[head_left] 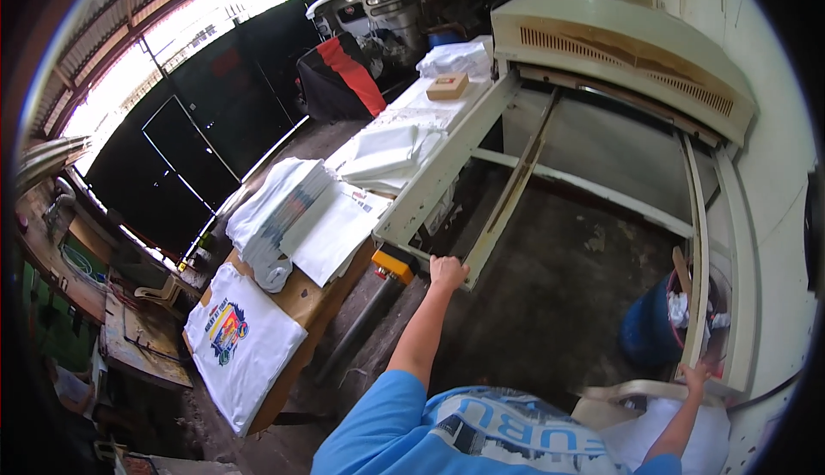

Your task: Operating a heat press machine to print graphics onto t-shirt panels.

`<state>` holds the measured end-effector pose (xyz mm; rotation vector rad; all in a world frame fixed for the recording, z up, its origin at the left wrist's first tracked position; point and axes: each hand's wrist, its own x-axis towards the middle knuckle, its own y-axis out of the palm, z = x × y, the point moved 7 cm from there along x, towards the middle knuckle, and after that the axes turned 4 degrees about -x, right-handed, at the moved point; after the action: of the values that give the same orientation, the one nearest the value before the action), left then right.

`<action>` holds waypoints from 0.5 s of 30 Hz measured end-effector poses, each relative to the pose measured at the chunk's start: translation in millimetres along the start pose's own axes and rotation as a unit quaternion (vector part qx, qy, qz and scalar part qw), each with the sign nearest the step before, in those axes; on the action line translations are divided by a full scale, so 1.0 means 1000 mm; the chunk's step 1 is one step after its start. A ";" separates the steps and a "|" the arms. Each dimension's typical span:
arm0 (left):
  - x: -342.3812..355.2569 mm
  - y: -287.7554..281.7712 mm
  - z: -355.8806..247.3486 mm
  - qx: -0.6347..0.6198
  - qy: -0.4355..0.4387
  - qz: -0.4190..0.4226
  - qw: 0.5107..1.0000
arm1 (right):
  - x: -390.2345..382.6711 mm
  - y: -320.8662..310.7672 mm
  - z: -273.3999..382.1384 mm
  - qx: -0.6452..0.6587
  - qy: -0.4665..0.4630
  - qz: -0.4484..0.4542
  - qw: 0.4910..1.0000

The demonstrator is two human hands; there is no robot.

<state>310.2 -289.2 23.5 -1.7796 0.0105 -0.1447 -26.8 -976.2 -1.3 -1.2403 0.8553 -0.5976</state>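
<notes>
In front of me stands a cream metal machine frame (584,184) with long rails running to a louvred hood (636,54) at its far end. My left hand (448,272) is closed around the near end of the left inner rail (503,208), beside an orange switch box (393,264). Out to the right, my right hand (696,373) is closed on the near end of the right rail (700,260). Both arms are spread wide, and the floor shows between the rails.
Left of the frame, a long table (331,293) carries a stack of white shirts (275,208), and a printed white shirt (245,337) lies at its near end. A cardboard box (448,86) sits farther back. A blue bin (644,324) stands beneath the right rail, near a chair (636,389).
</notes>
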 end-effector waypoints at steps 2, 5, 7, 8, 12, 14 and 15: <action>-0.001 0.007 0.006 0.005 -0.011 0.033 0.999 | 0.000 0.005 0.000 -0.019 0.011 0.018 1.000; -0.008 0.008 0.019 0.008 0.004 -0.006 1.000 | -0.014 -0.004 0.024 0.010 0.012 0.006 1.000; -0.005 0.008 0.014 0.005 0.025 0.007 1.000 | -0.008 -0.008 0.014 0.000 0.012 -0.008 1.000; -0.004 0.008 0.011 0.004 0.041 0.017 0.999 | -0.009 -0.009 0.008 -0.002 0.015 -0.009 1.000; -0.003 0.003 0.009 0.002 0.034 0.013 0.999 | -0.011 -0.008 0.017 0.018 0.028 0.010 0.999; -0.006 0.000 0.005 -0.009 0.039 -0.015 0.999 | -0.008 -0.004 0.006 0.013 0.038 0.004 0.999; -0.007 -0.002 0.001 -0.016 0.045 -0.037 0.998 | -0.007 0.004 -0.003 0.016 0.039 0.007 0.999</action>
<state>303.1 -286.8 24.4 -1.8041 0.0119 -0.2787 -33.0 -971.7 -3.5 -1.1883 0.9159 -0.6498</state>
